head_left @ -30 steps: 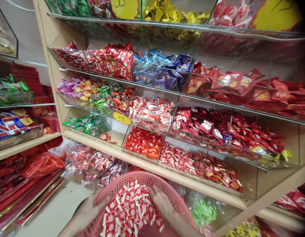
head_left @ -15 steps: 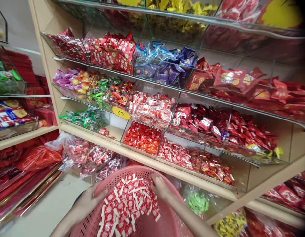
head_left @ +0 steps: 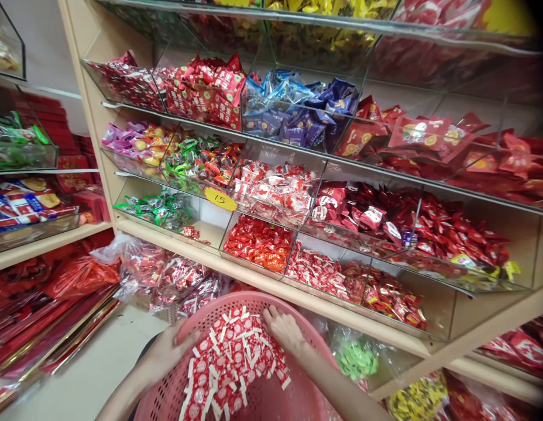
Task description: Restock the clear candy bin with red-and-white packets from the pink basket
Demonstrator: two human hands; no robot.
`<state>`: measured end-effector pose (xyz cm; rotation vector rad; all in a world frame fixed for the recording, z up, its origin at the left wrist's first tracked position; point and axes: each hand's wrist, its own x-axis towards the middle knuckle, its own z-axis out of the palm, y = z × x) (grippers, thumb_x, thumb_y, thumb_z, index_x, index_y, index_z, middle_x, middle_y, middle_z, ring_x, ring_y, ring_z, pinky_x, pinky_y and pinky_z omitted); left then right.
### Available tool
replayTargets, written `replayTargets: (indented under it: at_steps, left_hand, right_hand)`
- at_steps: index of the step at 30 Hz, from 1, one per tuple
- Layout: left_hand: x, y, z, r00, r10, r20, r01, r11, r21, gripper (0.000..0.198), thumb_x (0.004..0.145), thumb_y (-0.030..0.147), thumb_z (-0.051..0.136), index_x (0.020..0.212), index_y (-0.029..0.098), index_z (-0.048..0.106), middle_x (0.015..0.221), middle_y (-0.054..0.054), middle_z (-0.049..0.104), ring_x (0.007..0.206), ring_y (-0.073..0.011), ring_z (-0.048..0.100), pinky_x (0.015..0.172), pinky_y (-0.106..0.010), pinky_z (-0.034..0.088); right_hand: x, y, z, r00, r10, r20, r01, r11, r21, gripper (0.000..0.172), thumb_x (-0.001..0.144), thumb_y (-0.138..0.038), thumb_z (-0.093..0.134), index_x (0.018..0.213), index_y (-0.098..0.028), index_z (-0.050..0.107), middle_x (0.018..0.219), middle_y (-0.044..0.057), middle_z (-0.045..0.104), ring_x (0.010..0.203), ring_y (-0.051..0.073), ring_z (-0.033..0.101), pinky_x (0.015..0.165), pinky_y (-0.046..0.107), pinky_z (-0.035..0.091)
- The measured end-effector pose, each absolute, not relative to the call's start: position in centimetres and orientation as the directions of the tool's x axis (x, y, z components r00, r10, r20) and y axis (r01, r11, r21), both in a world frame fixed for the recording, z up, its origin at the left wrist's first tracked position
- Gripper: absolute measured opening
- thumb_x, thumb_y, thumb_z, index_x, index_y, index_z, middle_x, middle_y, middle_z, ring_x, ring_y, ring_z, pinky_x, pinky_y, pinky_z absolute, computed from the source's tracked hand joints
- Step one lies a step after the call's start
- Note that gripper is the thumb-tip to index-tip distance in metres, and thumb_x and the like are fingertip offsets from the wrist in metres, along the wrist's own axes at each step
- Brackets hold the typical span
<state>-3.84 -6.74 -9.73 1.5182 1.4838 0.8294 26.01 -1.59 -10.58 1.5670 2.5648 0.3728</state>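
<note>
- Pink perforated basket (head_left: pixel 271 400) stands directly before the person, below the front edge of a wooden shelf unit (head_left: pixel 254 280); what bears it cannot be seen from here
- Small red-and-white packets (head_left: pixel 236 351) lie loose inside that basket, heaped across its middle and left side; bare pink bottom shows at the near right
- Left hand (head_left: pixel 164 351) lies across the basket's left rim, fingers reaching over to the inner side; it is blurred, and whether it grips the rim cannot be told
- Right hand (head_left: pixel 284 328) is inside the basket at the far right edge of the heap, fingers bent downward and slightly spread; whether they pinch a packet cannot be told
- Lowest row of clear bins, left to right: green-wrapped sweets (head_left: pixel 160 210), orange-red sweets (head_left: pixel 258 242), then red-and-white pieces (head_left: pixel 318 272) much like those in the basket
- Yellow tag (head_left: pixel 220 199) marked 15 is fixed on the bin front just above that row
- Blue packets (head_left: pixel 298 111) fill a bin higher up, between red packets on both sides
- Filled clear bags (head_left: pixel 144 263) are piled below the shelf, left of the basket; a bag with light-green contents (head_left: pixel 357 358) sits to its right
</note>
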Motion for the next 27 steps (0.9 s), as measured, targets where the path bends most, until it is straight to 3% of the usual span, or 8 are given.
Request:
replayTargets:
  at_steps: [5,11,16,20,24,27]
  left_hand:
    - [-4.0,-6.8,-10.1,0.121,0.988,-0.101,0.439,0.038,0.898,0.064,0.074,0.058,0.049,0.116,0.010,0.048,0.107,-0.010,0.058,0.102,-0.0243,0.053,0.091,-0.032,0.039]
    - [-4.1,-6.8,-9.8,0.129,0.986,-0.104,0.458,0.034,0.888,0.061,0.076,0.057,0.048,0.116,0.011,0.047,0.115,-0.009,0.055,0.108,-0.0220,0.050,0.095,-0.028,0.035]
    - [-4.2,-7.0,-9.8,0.136,0.986,-0.093,0.448,0.022,0.894,0.056,0.077,0.056,0.047,0.109,0.011,0.049,0.111,-0.008,0.055,0.104,-0.0191,0.051,0.092,-0.027,0.036]
    - [-4.2,-7.1,-9.8,0.133,0.986,-0.101,0.450,0.031,0.892,0.057,0.077,0.058,0.047,0.109,0.011,0.049,0.109,-0.007,0.056,0.103,-0.0192,0.051,0.093,-0.028,0.035]
    - [-4.2,-7.1,-9.8,0.142,0.985,-0.098,0.436,0.026,0.899,0.057,0.076,0.057,0.048,0.111,0.012,0.049,0.111,-0.007,0.056,0.102,-0.0187,0.052,0.091,-0.027,0.036]
    - [-4.2,-7.0,-10.0,0.142,0.986,-0.091,0.434,0.021,0.901,0.056,0.077,0.056,0.047,0.111,0.011,0.049,0.112,-0.007,0.056,0.103,-0.0183,0.051,0.092,-0.025,0.035]
  right_hand:
    - [26.9,-1.7,-10.7,-0.408,0.913,-0.008,0.896,0.402,0.188,0.013,0.088,-0.020,0.040,0.099,-0.018,0.048,0.095,0.010,0.062,0.077,0.021,0.064,0.060,0.029,0.049]
    - [27.1,-2.1,-11.2,-0.419,0.908,-0.029,0.879,0.413,0.238,0.031,0.081,0.000,0.036,0.104,-0.018,0.046,0.102,0.011,0.059,0.084,0.021,0.063,0.061,0.028,0.048]
    - [27.1,-2.9,-10.8,-0.446,0.894,-0.055,0.871,0.447,0.202,0.027,0.083,-0.003,0.037,0.103,-0.019,0.047,0.100,0.010,0.059,0.087,0.022,0.061,0.062,0.029,0.047]
    - [27.7,-3.1,-10.1,-0.395,0.918,0.011,0.918,0.395,0.026,0.017,0.088,-0.021,0.038,0.101,-0.017,0.048,0.102,0.010,0.058,0.083,0.020,0.060,0.067,0.030,0.046]
    - [28.5,-2.9,-9.8,-0.372,0.926,0.060,0.891,0.375,-0.257,0.021,0.078,-0.013,0.046,0.099,-0.017,0.049,0.099,0.007,0.057,0.090,0.017,0.056,0.076,0.027,0.044]
    - [28.4,-2.6,-9.4,-0.444,0.895,0.044,0.844,0.434,-0.315,0.027,0.074,-0.010,0.046,0.100,-0.017,0.051,0.105,0.008,0.055,0.097,0.017,0.053,0.083,0.028,0.043]
